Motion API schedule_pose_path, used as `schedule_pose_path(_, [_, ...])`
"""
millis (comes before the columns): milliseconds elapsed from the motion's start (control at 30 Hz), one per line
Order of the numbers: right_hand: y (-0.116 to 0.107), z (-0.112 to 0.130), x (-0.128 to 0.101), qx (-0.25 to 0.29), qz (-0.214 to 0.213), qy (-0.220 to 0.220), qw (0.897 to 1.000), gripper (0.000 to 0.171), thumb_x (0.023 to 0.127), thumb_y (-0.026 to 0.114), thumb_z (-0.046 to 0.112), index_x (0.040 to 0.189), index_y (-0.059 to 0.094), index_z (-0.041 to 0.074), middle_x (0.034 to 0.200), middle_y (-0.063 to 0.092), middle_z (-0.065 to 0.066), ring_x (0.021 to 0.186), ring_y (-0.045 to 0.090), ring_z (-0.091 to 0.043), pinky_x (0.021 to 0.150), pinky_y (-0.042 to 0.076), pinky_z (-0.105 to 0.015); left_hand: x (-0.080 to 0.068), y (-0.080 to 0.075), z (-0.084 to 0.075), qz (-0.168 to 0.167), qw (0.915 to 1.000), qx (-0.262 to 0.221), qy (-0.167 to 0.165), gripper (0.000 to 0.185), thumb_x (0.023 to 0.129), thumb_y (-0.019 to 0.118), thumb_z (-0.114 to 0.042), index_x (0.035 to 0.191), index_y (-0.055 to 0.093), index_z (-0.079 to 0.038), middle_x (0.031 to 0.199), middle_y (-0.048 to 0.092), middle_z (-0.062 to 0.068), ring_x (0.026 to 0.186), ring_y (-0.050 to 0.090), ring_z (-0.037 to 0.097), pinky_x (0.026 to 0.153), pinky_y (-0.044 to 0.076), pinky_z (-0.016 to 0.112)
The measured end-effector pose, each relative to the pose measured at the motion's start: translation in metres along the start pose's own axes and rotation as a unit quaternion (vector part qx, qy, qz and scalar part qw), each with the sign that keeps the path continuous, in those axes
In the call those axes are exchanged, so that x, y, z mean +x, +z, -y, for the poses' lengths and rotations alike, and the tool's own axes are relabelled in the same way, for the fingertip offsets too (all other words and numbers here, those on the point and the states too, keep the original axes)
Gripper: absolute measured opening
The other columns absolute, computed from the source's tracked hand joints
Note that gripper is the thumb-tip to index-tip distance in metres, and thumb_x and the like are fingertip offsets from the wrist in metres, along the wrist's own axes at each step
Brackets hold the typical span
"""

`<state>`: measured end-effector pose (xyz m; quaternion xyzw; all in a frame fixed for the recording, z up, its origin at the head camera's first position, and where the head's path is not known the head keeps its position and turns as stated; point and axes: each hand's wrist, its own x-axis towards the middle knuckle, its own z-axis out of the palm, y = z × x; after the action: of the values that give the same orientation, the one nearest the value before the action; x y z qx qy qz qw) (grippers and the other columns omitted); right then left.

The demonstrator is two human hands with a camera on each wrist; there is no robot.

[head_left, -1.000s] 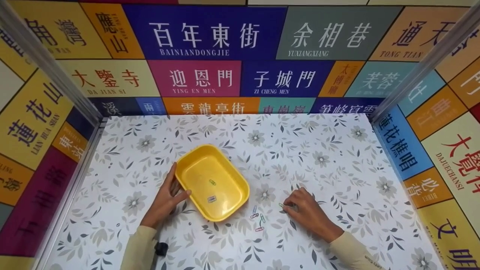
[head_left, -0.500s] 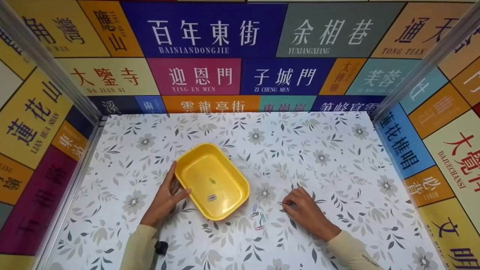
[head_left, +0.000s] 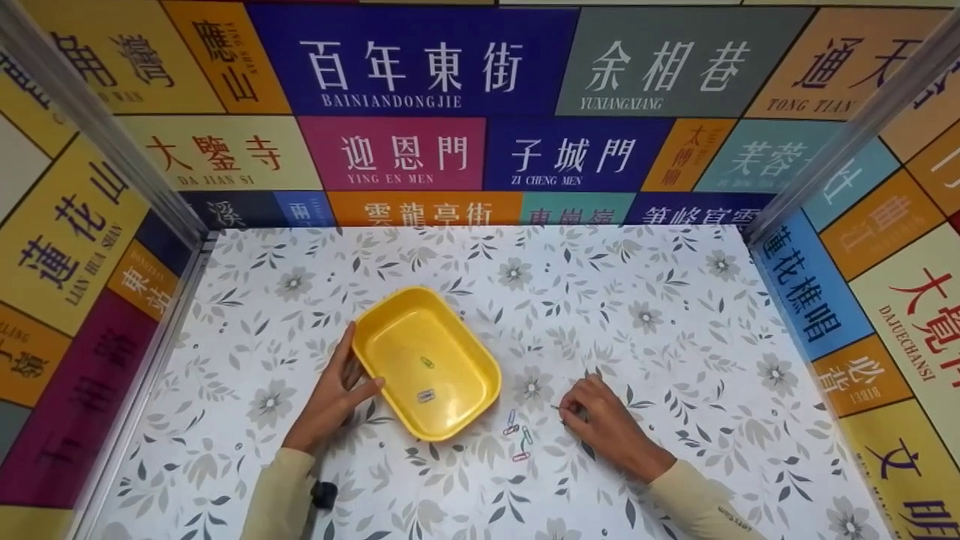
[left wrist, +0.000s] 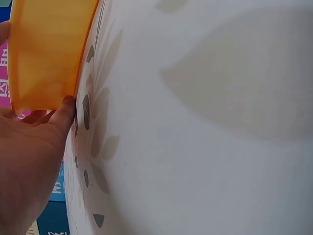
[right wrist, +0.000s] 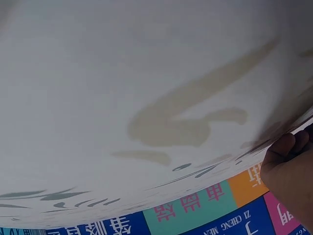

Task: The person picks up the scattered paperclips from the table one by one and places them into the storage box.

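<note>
A yellow plastic tray sits left of centre on the flowered table, with two paper clips lying inside. My left hand rests against the tray's left side, thumb on its near rim; in the left wrist view the thumb touches the tray wall. Three coloured paper clips lie loose just right of the tray. My right hand is curled on the table to their right and pinches a small paper clip at its fingertips.
The table is walled on three sides by panels with coloured street-name signs. Metal posts stand at the back corners. Bare tabletop stretches behind and to the right of the tray.
The right hand has barely shifted, drawing its pinched clip slightly back and up. Left hand and tray have stayed put.
</note>
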<state>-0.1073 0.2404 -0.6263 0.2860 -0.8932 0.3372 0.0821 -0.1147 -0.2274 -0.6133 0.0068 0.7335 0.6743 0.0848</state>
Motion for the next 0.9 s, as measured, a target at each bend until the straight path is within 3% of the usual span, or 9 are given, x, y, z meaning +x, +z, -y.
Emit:
schedule_pose_path(300, [0.003, 0.002, 0.006, 0.008, -0.009, -0.013, 1.000, 0.025, 0.089, 0.085, -0.006, 0.086, 0.071, 0.015, 0.085, 0.061, 0.008, 0.084, 0.052, -0.008, 0.072, 0.049, -0.023, 0.001, 0.000, 0.000, 0.005, 0.9999, 0.000, 0.011, 0.111, 0.103, 0.080, -0.010, 0.179, 0.000, -0.022, 0.185, 0.009, -0.002, 0.170, 0.017, 0.022, 0.134, 0.022, 0.037])
schedule_pose_path(500, [0.007, 0.004, 0.011, 0.009, -0.016, -0.024, 1.000, 0.024, 0.087, 0.085, -0.007, 0.086, 0.072, 0.012, 0.086, 0.063, 0.006, 0.086, 0.054, -0.009, 0.074, 0.051, -0.022, 0.001, -0.001, 0.001, 0.001, 1.0000, 0.007, 0.001, 0.112, 0.102, 0.081, -0.013, 0.179, 0.000, -0.024, 0.185, 0.009, -0.004, 0.170, 0.017, 0.021, 0.134, 0.022, 0.035])
schedule_pose_path(900, [0.007, 0.011, 0.022, 0.018, 0.010, -0.003, 1.000, 0.023, 0.090, 0.084, -0.004, 0.089, 0.073, 0.015, 0.088, 0.064, 0.008, 0.089, 0.056, -0.009, 0.076, 0.054, -0.026, 0.001, -0.001, 0.001, -0.002, 1.0000, 0.007, -0.003, 0.112, 0.102, 0.081, -0.014, 0.180, 0.001, -0.024, 0.185, 0.008, -0.003, 0.170, 0.017, 0.021, 0.134, 0.022, 0.035])
